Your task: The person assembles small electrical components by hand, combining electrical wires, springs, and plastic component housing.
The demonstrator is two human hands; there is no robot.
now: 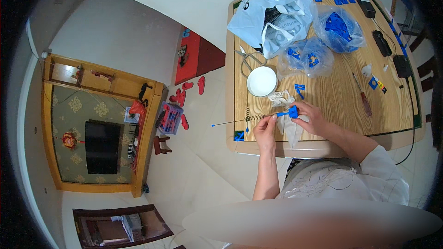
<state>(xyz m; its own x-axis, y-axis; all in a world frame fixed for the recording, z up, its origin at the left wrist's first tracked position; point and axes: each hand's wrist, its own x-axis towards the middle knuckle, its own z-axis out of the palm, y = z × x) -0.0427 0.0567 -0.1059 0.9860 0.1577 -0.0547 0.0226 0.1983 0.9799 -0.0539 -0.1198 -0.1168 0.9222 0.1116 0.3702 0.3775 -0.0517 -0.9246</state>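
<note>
Though partly hidden, blue piece (293,111)

The person is wearing a loose, whitish top (318,189) of light-looking cloth, which is creasing softly over the torso. Thin, dark, curving lines are wandering across its front, too fine here for telling print from stitching. The right sleeve (385,170) is sharing that whitish colour, falling wide and ending near the elbow. Below it the right forearm (353,143) is showing bare, while the left forearm (267,175), left hand (265,131) and right hand (310,119) are likewise showing bare.
</note>
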